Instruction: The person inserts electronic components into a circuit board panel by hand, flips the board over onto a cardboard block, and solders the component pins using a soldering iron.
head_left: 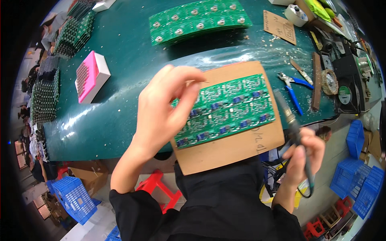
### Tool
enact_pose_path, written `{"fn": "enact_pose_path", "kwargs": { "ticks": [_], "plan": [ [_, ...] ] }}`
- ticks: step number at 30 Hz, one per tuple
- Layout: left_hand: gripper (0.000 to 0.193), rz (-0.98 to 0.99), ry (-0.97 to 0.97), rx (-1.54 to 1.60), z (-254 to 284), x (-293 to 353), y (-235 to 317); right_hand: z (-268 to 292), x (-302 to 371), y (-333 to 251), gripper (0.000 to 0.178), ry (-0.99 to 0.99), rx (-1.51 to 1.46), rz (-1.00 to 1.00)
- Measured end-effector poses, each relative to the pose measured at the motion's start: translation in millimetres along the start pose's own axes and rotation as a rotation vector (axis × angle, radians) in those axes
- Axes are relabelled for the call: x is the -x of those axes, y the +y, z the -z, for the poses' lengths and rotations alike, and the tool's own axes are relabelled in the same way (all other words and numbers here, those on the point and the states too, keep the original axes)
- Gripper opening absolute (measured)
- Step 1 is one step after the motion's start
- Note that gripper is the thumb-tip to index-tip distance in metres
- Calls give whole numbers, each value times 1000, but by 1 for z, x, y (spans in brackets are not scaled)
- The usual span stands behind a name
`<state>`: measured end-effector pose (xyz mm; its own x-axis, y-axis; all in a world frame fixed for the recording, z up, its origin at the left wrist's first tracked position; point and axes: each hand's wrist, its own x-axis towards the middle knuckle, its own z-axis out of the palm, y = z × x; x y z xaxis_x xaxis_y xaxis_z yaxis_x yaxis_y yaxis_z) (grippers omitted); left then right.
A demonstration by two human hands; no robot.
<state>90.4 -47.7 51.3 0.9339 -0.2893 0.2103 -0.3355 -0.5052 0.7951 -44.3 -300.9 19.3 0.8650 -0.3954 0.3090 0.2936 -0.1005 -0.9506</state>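
Note:
A green circuit board panel point(225, 112) with rows of small blue parts lies on a brown cardboard sheet point(229, 154) at the table's front edge, over my lap. My left hand point(165, 104) is above the panel's left end, thumb and forefinger pinched together. A thin tip seems to stick out of the pinch, too small to name. In my right hand point(303, 154) is a soldering iron point(294, 130), gripped by its dark handle. Its metal end points up and away, just right of the cardboard, apart from the panel.
Stacked green panels point(201, 24) lie at the back. To the left is a pink foam block point(88, 76) with pins in a white box. Blue-handled cutters point(295, 90), tweezers-like tools and a tape roll point(296, 15) lie right. A red stool point(161, 190) and blue crates point(74, 199) stand below.

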Motion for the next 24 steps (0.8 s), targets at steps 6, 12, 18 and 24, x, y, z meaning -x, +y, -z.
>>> {"fn": "enact_pose_path", "kwargs": {
  "ticks": [6, 12, 18, 24],
  "plan": [
    [15, -284, -16, -200, 26, 66, -44, -62, 28, -3, 28, -517, 75, 165],
    [16, -237, -66, -187, 22, 89, -71, -95, 44, 6, 25, -469, 63, 168],
    [16, -273, -20, -137, 19, 89, -78, -104, 51, 9, 23, -466, 106, 113],
    [20, -321, 26, -167, 14, 89, -82, -111, 43, 4, 22, -528, 171, 141]
  ]
}}
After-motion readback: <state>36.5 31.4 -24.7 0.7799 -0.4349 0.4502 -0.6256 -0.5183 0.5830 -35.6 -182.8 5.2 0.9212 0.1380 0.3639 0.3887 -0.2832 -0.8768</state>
